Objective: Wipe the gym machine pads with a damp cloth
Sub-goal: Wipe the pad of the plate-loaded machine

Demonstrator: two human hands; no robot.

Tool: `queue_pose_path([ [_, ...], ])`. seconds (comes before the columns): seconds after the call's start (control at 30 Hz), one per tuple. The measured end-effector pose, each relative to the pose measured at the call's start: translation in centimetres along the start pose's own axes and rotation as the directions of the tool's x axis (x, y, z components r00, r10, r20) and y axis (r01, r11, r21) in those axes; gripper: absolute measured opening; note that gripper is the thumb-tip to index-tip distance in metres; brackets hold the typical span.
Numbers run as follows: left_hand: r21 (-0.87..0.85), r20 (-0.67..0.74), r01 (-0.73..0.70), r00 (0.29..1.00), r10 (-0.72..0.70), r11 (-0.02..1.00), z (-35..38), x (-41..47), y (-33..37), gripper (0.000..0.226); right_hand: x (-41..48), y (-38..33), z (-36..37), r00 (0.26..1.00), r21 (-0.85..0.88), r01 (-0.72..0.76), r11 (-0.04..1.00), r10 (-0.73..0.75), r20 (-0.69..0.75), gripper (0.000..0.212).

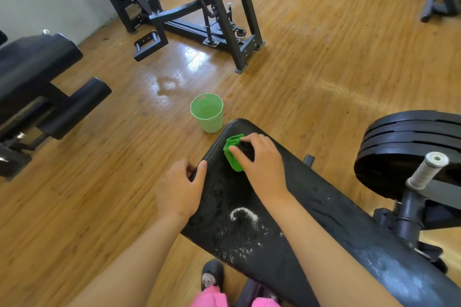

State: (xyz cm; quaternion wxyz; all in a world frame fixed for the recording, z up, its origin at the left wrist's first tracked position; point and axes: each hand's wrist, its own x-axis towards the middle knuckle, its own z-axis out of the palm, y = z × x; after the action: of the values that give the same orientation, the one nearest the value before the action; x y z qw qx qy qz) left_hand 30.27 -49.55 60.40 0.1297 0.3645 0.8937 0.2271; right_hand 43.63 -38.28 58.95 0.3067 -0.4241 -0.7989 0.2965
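Note:
A long black bench pad (311,212) runs from the lower right up to the centre, with white powdery marks and wet streaks on it. A folded green cloth (232,153) lies near the pad's far end. My right hand (259,159) holds the cloth down on the pad, fingers curled over it. My left hand (180,188) grips the pad's left edge, thumb on top.
A green plastic cup (207,112) stands on the wooden floor just beyond the pad's end, with a wet patch (167,86) farther off. Stacked weight plates (409,152) and a white-tipped handle (427,169) sit right. Other machines stand at left (37,77) and top (212,2).

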Motion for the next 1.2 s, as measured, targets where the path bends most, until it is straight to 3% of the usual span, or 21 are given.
queue_pose_path([
  [0.13,-0.016,0.036,0.015,0.999,-0.015,1.0,0.0,0.0,0.1,0.035,2.0,0.7,-0.5,0.996,-0.06,-0.056,0.997,0.052,-0.066,0.025],
  [0.53,-0.101,0.067,0.008,0.998,-0.002,0.995,-0.2,0.2,-0.7,0.038,1.0,-1.1,0.8,0.962,-0.089,-0.265,0.96,0.257,-0.087,0.031],
  [0.73,-0.293,0.106,0.097,0.992,-0.068,0.951,0.1,-1.8,-2.6,0.028,-1.1,-2.3,0.9,0.974,0.074,-0.224,0.972,0.227,-0.029,0.026],
  [0.9,-0.418,0.049,0.178,0.984,-0.173,0.891,0.4,-2.7,-2.8,0.033,-1.6,-2.5,1.0,0.92,0.266,-0.381,0.886,0.392,0.011,0.038],
  [1.0,-0.414,0.004,0.152,0.986,-0.166,0.898,0.4,-2.8,-2.6,0.028,-1.3,-2.3,0.5,0.931,0.249,-0.347,0.904,0.364,-0.026,0.017],
  [1.2,-0.414,-0.041,0.125,0.987,-0.156,0.902,0.7,-2.9,-2.8,0.02,2.2,-1.4,-0.3,0.961,0.146,-0.256,0.956,0.268,-0.071,0.022],
])
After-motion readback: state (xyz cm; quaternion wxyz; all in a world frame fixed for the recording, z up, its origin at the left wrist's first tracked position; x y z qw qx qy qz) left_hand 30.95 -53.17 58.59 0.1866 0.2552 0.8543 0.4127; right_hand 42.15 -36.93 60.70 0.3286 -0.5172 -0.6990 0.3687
